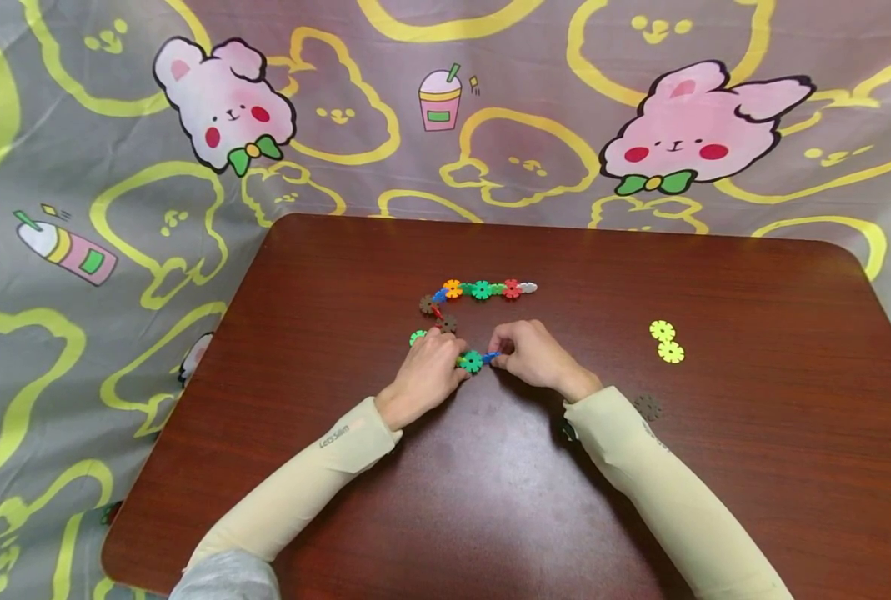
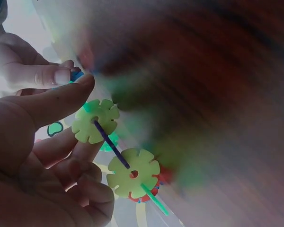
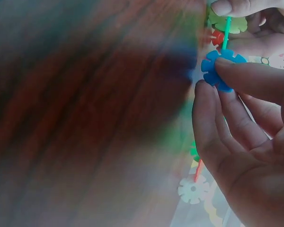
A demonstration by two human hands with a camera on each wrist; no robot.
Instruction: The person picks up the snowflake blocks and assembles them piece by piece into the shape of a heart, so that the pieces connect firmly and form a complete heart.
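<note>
A chain of notched plastic snowflake discs curves over the table, its white end disc [image 1: 529, 287] at the far side. Near the chain's front end, a green disc [image 1: 472, 362] sits between the hands. My left hand [image 1: 428, 367] grips the chain beside it; in the left wrist view, thumb and fingers hold a yellow-green disc [image 2: 84, 127]. Beyond those fingers hangs another yellow-green disc [image 2: 119, 165]. My right hand [image 1: 537, 354] pinches a blue disc [image 3: 211, 70] between thumb and fingers, edge-on against the green one. Part of the chain is hidden behind the left hand.
Two overlapping yellow discs [image 1: 666, 342] lie on the right of the brown table [image 1: 775, 433]. A loose brown disc [image 1: 648, 407] is beside the right sleeve, and a dark disc [image 1: 568, 431] peeks out under it. A patterned curtain [image 1: 385, 175] hangs behind the table.
</note>
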